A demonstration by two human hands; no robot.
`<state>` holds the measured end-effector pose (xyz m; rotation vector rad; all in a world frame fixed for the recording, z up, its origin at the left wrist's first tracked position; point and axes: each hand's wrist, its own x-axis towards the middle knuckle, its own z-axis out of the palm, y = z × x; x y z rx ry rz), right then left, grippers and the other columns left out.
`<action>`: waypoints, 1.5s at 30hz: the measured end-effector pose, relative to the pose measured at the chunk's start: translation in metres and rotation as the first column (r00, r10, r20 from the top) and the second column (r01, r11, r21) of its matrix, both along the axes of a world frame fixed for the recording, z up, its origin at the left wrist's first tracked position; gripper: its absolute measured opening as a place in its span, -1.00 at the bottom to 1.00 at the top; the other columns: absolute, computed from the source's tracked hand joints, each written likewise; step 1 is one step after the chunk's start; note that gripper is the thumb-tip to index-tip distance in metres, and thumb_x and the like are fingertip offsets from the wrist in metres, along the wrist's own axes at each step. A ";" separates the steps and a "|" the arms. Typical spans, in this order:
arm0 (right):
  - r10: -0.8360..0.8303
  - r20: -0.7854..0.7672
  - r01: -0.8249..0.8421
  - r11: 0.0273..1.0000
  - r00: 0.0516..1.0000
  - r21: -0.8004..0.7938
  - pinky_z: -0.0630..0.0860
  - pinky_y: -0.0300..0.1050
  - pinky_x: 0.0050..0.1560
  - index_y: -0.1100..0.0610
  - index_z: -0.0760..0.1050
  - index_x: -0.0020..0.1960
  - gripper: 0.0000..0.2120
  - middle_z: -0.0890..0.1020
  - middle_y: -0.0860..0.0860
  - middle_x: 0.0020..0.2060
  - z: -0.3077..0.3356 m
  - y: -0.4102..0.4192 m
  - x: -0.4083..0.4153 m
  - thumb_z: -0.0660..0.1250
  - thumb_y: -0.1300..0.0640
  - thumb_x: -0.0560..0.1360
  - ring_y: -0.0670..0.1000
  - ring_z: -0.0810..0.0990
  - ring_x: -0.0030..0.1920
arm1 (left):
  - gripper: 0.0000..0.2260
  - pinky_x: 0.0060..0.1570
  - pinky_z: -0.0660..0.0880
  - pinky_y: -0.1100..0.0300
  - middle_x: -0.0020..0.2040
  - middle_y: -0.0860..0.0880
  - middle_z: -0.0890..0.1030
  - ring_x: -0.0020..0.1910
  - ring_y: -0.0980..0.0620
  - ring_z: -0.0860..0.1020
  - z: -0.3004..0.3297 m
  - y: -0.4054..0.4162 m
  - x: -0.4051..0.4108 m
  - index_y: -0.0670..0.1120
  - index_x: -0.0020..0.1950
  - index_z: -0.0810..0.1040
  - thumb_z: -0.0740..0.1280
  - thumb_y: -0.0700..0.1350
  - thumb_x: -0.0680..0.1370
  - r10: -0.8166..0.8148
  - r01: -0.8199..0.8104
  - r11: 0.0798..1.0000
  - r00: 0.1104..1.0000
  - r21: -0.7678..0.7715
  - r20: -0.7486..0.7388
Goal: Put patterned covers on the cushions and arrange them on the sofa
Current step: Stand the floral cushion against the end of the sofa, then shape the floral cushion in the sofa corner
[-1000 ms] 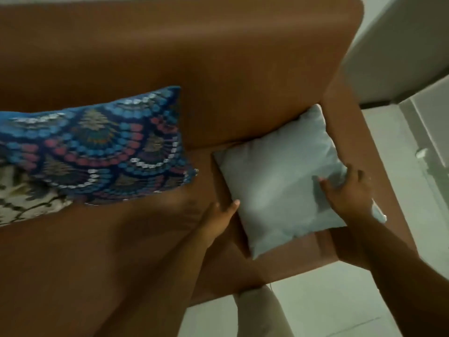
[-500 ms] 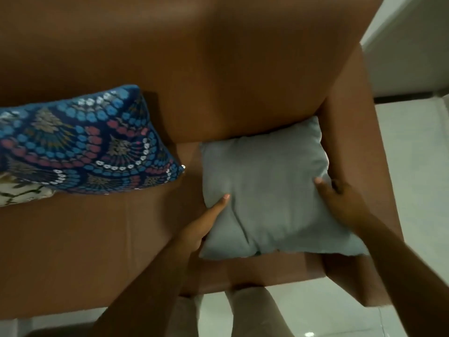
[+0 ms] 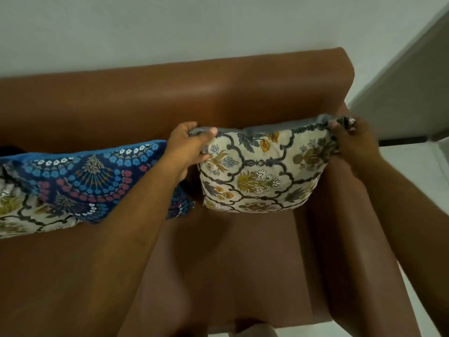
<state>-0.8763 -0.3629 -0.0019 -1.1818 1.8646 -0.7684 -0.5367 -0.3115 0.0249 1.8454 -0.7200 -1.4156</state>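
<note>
Against a pale wall, my left hand [image 3: 188, 144] and right hand [image 3: 349, 137] pinched the top corners of the floral-covered cushion [image 3: 262, 171], upright at the brown sofa's [image 3: 243, 93] right end beside the blue cushion [image 3: 92, 181]; soft and light, it seemed best gripped there.

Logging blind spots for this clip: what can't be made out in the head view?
- Cream floral cushion: open top edge showing grey; closure hidden by the left hand and right hand.
- Blue patterned cushion: right end behind the left forearm.
- Second cream cushion: cut off by the left frame edge.
</note>
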 end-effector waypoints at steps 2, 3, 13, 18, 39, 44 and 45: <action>0.005 -0.142 -0.003 1.000 0.990 0.012 0.53 -0.06 0.01 0.16 0.52 0.26 -0.66 0.62 0.12 0.05 -0.013 0.004 0.007 0.28 -0.05 0.61 0.09 0.60 0.04 | -0.35 0.05 0.64 0.11 0.47 -0.13 0.44 0.25 -0.07 0.56 -0.014 -0.002 -0.006 -0.11 0.56 0.29 0.49 -0.13 0.54 -0.026 0.025 1.000 0.998 0.013 0.065; -0.010 -0.188 0.015 0.999 0.982 0.028 0.50 -0.04 0.05 0.16 0.50 0.29 -0.63 0.61 0.17 0.09 -0.016 0.007 0.009 0.25 -0.07 0.62 0.13 0.58 0.06 | -0.35 0.10 0.63 0.08 0.47 -0.12 0.44 0.24 -0.06 0.55 -0.019 0.001 -0.008 -0.11 0.57 0.28 0.48 -0.15 0.54 -0.031 0.030 0.999 0.996 0.015 0.080; -0.122 -0.258 0.011 0.920 0.958 -0.391 0.25 0.09 0.45 0.22 0.26 0.50 -0.40 0.34 0.26 0.46 0.026 0.076 0.122 0.31 -0.03 0.57 0.23 0.29 0.48 | -0.33 0.42 0.39 0.02 0.57 -0.10 0.35 0.50 -0.13 0.38 0.007 0.050 0.048 -0.05 0.60 0.24 0.44 0.03 0.57 -0.186 0.243 0.968 0.868 -0.066 0.461; 0.293 -0.024 -0.284 0.898 0.956 -0.337 0.41 -0.01 0.31 0.16 0.41 0.42 -0.50 0.52 0.15 0.30 0.056 0.133 0.285 0.33 -0.04 0.56 0.12 0.49 0.30 | -0.40 0.34 0.39 0.07 0.50 -0.13 0.39 0.44 -0.12 0.42 0.045 0.092 0.153 -0.05 0.54 0.36 0.44 0.10 0.56 -0.225 0.364 0.930 0.681 -0.055 0.696; 0.469 0.224 -0.496 0.864 0.855 0.083 0.58 0.08 0.21 -0.19 0.42 0.32 -0.18 0.61 -0.09 0.24 -0.182 0.229 0.741 0.61 -0.33 0.13 0.02 0.60 0.24 | 0.22 0.40 0.29 -0.28 0.31 -0.24 0.53 0.28 -0.28 0.52 -0.053 0.163 0.680 -0.11 0.46 0.25 0.52 0.51 -0.02 -0.596 0.502 0.650 -0.130 0.571 0.793; 0.398 0.016 -0.390 0.905 0.917 -0.171 0.60 0.20 -0.05 -0.04 0.53 -0.12 -0.69 0.68 0.02 -0.14 -0.153 0.213 0.805 0.33 -0.28 0.44 0.10 0.66 -0.07 | 0.10 0.19 0.51 -0.13 0.24 -0.21 0.60 0.19 -0.27 0.59 -0.051 0.206 0.728 -0.14 0.39 0.30 0.61 0.39 0.05 -0.424 0.361 0.885 0.368 0.292 0.828; 0.395 -0.019 -0.387 0.889 0.918 -0.246 0.57 0.18 -0.11 0.04 0.50 -0.17 -0.65 0.64 0.06 -0.21 -0.138 0.206 0.815 0.29 -0.26 0.49 0.15 0.63 -0.11 | 0.14 0.24 0.46 -0.11 0.31 -0.20 0.57 0.27 -0.26 0.55 -0.050 0.219 0.737 -0.13 0.44 0.28 0.61 0.38 0.04 -0.334 0.276 0.935 0.475 0.222 0.814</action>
